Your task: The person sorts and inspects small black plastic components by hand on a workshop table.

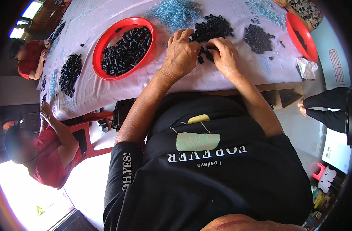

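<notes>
Over the pale cloth-covered table [145, 86], my two hands meet in front of a loose heap of short black cylindrical pieces [214, 27]. My left hand [180, 56] is curled, its thumb and fingertips pinching at a small black piece [201, 50]. Facing it, my right hand [225, 57] also has its fingers closed around a small black piece [209, 55]; the fingertips partly hide it. One more black piece [200, 60] lies on the cloth just below the left fingertips. Beyond the hands spreads a pile of tiny clear-blue parts [175, 14].
Left of my hands stands a red basin [95, 57] with many black pieces. Other black heaps lie at right [258, 38] and left [70, 75]. A second red basin [312, 48] and white tissue [307, 68] are at the right edge. Co-workers in red [54, 154] sit at left.
</notes>
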Demonstrator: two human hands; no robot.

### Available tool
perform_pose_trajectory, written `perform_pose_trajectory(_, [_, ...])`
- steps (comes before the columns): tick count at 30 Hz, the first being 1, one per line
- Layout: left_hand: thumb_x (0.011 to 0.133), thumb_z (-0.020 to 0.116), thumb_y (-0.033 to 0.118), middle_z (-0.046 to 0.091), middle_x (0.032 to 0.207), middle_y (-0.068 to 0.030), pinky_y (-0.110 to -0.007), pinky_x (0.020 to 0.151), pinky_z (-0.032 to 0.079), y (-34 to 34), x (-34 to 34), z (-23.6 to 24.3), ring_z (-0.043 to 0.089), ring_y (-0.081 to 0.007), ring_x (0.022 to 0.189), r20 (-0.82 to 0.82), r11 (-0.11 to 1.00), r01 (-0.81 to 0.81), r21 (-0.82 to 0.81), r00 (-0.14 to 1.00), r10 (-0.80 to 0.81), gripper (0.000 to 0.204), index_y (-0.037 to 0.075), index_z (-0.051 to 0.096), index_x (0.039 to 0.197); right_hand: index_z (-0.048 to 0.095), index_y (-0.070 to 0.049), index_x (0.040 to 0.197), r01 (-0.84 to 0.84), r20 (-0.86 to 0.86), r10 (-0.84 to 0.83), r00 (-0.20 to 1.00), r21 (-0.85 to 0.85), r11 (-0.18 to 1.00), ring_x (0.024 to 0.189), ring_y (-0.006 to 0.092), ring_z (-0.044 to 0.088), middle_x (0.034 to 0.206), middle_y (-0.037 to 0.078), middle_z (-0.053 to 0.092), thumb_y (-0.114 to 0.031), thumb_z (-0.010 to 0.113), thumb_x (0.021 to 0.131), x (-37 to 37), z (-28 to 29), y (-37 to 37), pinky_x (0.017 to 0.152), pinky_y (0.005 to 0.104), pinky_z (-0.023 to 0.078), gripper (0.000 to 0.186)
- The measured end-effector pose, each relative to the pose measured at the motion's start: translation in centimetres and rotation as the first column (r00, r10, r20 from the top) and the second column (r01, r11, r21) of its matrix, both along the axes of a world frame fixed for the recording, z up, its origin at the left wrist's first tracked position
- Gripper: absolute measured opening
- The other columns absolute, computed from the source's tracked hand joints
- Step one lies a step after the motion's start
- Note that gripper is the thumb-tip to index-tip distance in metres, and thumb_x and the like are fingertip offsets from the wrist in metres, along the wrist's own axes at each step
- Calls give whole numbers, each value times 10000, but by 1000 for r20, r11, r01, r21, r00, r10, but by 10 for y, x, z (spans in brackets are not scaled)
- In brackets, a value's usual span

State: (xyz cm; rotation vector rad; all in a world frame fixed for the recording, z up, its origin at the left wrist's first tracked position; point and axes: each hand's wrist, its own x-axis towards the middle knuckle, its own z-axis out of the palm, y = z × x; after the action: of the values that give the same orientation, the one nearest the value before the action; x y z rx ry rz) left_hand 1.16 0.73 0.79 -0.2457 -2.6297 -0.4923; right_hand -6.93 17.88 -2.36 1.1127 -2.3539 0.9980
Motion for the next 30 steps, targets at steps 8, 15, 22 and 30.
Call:
perform_pose_trajectory(8, [697, 729, 33, 572, 1219, -114, -476, 925, 449, 2, 2, 6, 501, -348, 1154, 24, 1000, -29, 5, 999, 29, 162, 98, 683, 838, 667, -74, 1080, 72, 247, -13, 969, -230, 971, 788, 178, 618, 901, 61, 644, 32, 641, 800, 2, 2, -2, 710, 295, 495, 300])
perform_pose_trajectory(15, [737, 610, 45, 623, 964, -119, -427, 834, 472, 1, 1, 2, 552, -327, 955, -22, 999, 32, -14, 999, -33, 96, 58, 676, 805, 671, -38, 1039, 167, 213, -122, 970, -211, 963, 806, 154, 625, 914, 76, 647, 26, 595, 863, -3, 0, 3, 739, 270, 491, 202])
perform_pose_trajectory(22, [730, 613, 6, 653, 872, -127, -418, 787, 502, 4, 2, 2, 608, -340, 879, 53, 998, 54, 28, 997, -55, 133, 46, 623, 857, 652, -35, 1047, 142, 372, -44, 927, -240, 960, 735, 113, 660, 893, 65, 673, -4, 576, 906, -3, -3, 2, 667, 239, 512, 163])
perform_pose_trajectory(30, [762, 604, 27, 662, 890, -131, -420, 773, 514, -7, 5, 15, 627, -334, 882, 102, 997, 55, 48, 993, -59, 202, 55, 693, 941, 602, -40, 1093, 142, 502, 53, 863, -342, 929, 733, 111, 681, 899, 42, 653, -41, 508, 967, -4, -4, 2, 607, 224, 512, 158])
